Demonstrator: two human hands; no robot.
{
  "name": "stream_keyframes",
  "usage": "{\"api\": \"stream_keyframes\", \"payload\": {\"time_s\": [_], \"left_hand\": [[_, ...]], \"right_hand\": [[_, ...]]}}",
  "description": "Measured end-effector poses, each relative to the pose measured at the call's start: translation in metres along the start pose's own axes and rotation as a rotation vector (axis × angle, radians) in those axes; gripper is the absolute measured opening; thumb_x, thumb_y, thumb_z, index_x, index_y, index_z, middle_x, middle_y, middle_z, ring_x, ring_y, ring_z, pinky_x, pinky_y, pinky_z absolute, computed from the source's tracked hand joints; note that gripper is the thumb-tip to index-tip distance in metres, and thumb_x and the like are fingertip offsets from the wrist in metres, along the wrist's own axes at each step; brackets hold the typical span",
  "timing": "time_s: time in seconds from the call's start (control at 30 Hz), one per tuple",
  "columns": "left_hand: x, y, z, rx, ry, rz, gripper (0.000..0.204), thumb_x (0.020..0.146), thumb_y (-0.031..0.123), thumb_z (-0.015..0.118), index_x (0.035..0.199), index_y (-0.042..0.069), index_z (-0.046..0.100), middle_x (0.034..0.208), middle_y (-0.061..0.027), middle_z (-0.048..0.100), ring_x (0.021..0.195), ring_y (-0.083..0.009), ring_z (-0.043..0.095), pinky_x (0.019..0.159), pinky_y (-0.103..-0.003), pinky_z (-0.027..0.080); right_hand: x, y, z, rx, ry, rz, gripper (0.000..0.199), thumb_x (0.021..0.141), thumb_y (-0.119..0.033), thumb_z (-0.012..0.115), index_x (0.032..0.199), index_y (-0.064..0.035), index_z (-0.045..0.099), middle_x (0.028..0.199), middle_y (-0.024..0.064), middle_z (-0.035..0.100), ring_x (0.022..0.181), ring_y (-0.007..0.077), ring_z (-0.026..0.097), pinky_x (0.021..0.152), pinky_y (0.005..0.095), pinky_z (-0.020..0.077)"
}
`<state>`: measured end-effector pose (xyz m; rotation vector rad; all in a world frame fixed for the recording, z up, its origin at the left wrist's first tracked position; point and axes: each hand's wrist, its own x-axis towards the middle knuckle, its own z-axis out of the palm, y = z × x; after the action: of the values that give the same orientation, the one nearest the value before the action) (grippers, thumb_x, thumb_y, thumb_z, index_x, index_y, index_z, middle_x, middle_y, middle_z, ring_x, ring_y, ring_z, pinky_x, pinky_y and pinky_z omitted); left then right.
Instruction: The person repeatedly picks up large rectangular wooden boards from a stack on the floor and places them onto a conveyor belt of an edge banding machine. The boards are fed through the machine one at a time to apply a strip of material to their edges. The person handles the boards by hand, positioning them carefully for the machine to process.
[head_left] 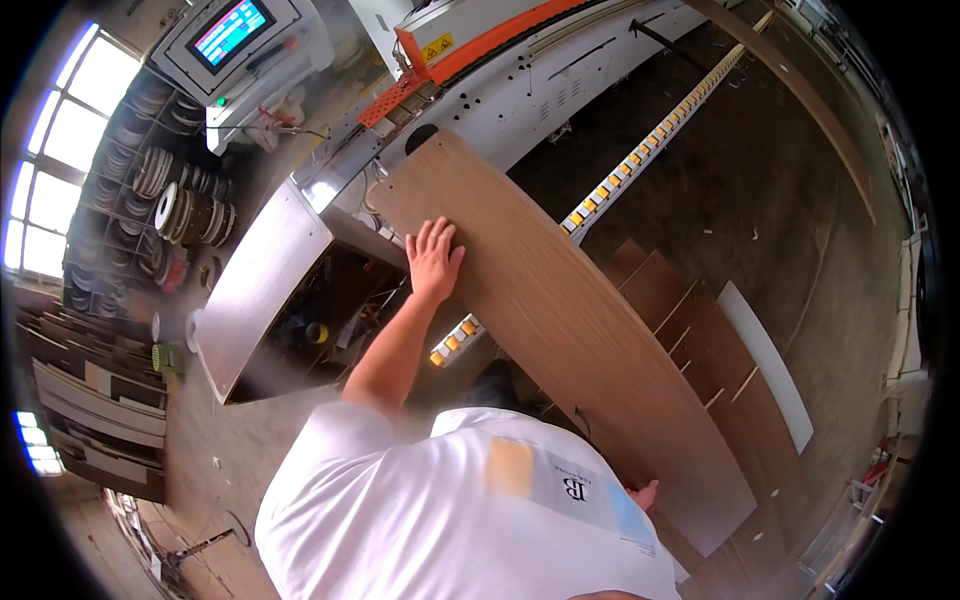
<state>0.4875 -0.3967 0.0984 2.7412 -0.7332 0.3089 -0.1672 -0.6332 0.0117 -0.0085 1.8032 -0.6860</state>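
Note:
A long brown wood-grain panel (570,330) slants across the view from the machine at upper left to the lower right. My left hand (435,262) lies flat on its near face close to the far end, fingers stretched out. At the panel's near end my right hand (645,494) grips the lower left edge; my shirt and the panel hide most of it. The far end of the panel meets the edge-banding machine (500,90), beside its orange guard. A roller support rail (640,155) with yellow rollers passes beneath the panel.
A control screen (232,32) stands at upper left. Left of me is a pale cabinet-like box (265,290) with an open inside. Rolls of edge tape (195,212) fill a rack behind it. More brown panels (680,340) lie stacked at right, with a white strip (765,365) beside them.

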Motion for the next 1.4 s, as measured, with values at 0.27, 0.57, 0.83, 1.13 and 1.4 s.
{"api": "stream_keyframes", "payload": {"time_s": [0.27, 0.57, 0.83, 1.13, 1.4], "left_hand": [[0.076, -0.069, 0.037, -0.095, 0.200, -0.626, 0.084, 0.088, 0.052, 0.065, 0.149, 0.004, 0.033, 0.157, -0.0186, 0.030, 0.146, -0.0338, 0.026, 0.117, -0.049, 0.025], [0.145, -0.124, 0.036, -0.367, -0.031, -1.035, 0.089, 0.090, 0.067, 0.049, 0.150, 0.005, 0.026, 0.127, -0.0247, 0.062, 0.116, -0.0414, 0.061, 0.096, -0.050, 0.047], [0.163, -0.147, 0.039, -0.380, -0.010, -1.037, 0.090, 0.089, 0.068, 0.050, 0.149, 0.004, 0.030, 0.124, -0.0263, 0.063, 0.116, -0.0417, 0.061, 0.097, -0.049, 0.047], [0.187, -0.140, 0.060, -0.402, 0.065, -0.989, 0.087, 0.092, 0.061, 0.052, 0.145, -0.004, 0.032, 0.120, -0.0286, 0.064, 0.113, -0.0430, 0.061, 0.096, -0.048, 0.047], [0.232, -0.106, 0.081, -0.486, 0.069, -0.970, 0.084, 0.092, 0.060, 0.052, 0.143, -0.004, 0.034, 0.116, -0.0271, 0.066, 0.110, -0.0427, 0.063, 0.093, -0.050, 0.048]], "right_hand": [[-0.101, 0.030, 0.069, -0.055, -0.407, 0.119, 0.048, 0.093, -0.054, 0.062, 0.113, -0.0112, 0.063, 0.107, 0.0031, 0.066, 0.095, 0.0195, 0.060, 0.081, 0.0369, 0.0530], [-0.160, 0.053, 0.144, -0.119, -0.439, 0.241, 0.044, 0.092, -0.048, 0.066, 0.114, -0.0092, 0.064, 0.111, 0.0063, 0.067, 0.103, 0.0219, 0.062, 0.092, 0.0425, 0.0547], [-0.176, 0.068, 0.174, -0.104, -0.384, 0.227, 0.041, 0.090, -0.041, 0.072, 0.112, -0.0070, 0.064, 0.109, 0.0073, 0.068, 0.097, 0.0226, 0.066, 0.085, 0.0392, 0.0596], [-0.152, 0.045, 0.203, -0.076, -0.373, 0.154, 0.042, 0.091, -0.039, 0.071, 0.115, -0.0053, 0.064, 0.110, 0.0070, 0.067, 0.099, 0.0233, 0.065, 0.088, 0.0369, 0.0592], [-0.153, 0.013, 0.261, -0.108, -0.260, 0.038, 0.045, 0.091, -0.039, 0.072, 0.120, -0.0060, 0.062, 0.116, 0.0072, 0.064, 0.107, 0.0224, 0.063, 0.094, 0.0349, 0.0566]]}}
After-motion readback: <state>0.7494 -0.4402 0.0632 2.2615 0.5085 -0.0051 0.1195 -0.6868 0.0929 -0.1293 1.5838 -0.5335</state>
